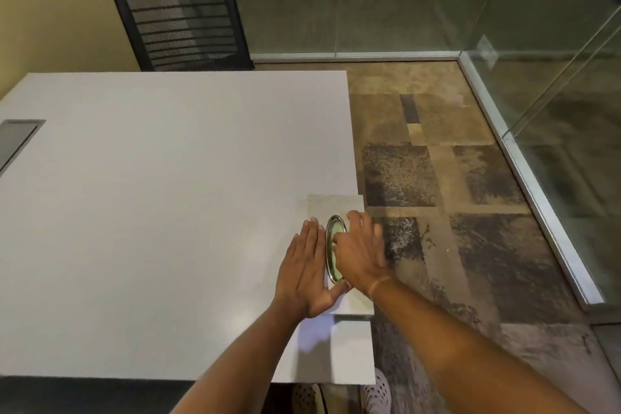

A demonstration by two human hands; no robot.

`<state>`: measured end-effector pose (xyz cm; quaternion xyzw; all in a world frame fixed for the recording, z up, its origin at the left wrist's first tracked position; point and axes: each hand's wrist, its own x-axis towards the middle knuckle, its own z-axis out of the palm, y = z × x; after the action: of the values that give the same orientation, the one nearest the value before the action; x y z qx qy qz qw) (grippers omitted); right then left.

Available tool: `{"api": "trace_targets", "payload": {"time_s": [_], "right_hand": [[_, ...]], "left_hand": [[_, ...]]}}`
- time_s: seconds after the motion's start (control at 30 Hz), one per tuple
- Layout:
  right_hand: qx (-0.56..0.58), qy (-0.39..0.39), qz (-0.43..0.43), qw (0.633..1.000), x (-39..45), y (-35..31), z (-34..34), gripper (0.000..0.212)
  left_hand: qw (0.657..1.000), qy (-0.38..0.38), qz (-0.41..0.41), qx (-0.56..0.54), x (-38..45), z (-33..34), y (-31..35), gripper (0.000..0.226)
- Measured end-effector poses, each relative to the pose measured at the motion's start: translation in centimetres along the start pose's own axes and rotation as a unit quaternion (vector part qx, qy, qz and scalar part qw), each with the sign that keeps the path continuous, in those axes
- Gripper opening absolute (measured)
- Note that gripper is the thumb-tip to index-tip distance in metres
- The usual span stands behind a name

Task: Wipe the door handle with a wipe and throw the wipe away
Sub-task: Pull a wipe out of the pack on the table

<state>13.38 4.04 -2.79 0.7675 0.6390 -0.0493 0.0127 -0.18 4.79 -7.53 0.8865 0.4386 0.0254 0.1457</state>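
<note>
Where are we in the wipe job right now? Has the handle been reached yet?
Nothing looks finished. In hand: the left hand lies flat beside a flat wipe pack at the table edge, while the right hand works at its oval lid, apparently getting a wipe out. No loose wipe shows. Left: pulling a wipe, wiping the door handle, binning it; no handle or bin is in view.
</note>
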Motion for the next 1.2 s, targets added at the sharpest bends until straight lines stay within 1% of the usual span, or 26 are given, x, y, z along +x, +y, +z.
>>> {"api": "trace_targets", "payload": {"time_s": [0.23, 0.4, 0.7, 1.03, 1.2], "right_hand": [[0.014, -0.009, 0.008, 1.000, 0.2, -0.2, 0.0, 0.021], [0.015, -0.019, 0.007, 1.000, 0.4, -0.1, 0.0, 0.015], [0.005, -0.014, 0.006, 1.000, 0.5, -0.2, 0.5, 0.013], [0.017, -0.006, -0.013, 1.000, 0.9, 0.0, 0.9, 0.019], [0.033, -0.001, -0.022, 0.999, 1.0, 0.0, 1.1, 0.022]], "left_hand": [[1.000, -0.005, -0.009, 0.003, 0.1, 0.1, 1.0, 0.108], [1.000, -0.014, 0.000, 0.013, 0.4, -0.2, 0.8, 0.110], [1.000, -0.015, -0.002, 0.014, 0.3, -0.2, 0.8, 0.111], [0.999, -0.026, -0.003, 0.027, 0.2, -0.5, 0.5, 0.111], [1.000, -0.018, 0.001, 0.020, 0.1, -0.4, -0.1, 0.109]]}}
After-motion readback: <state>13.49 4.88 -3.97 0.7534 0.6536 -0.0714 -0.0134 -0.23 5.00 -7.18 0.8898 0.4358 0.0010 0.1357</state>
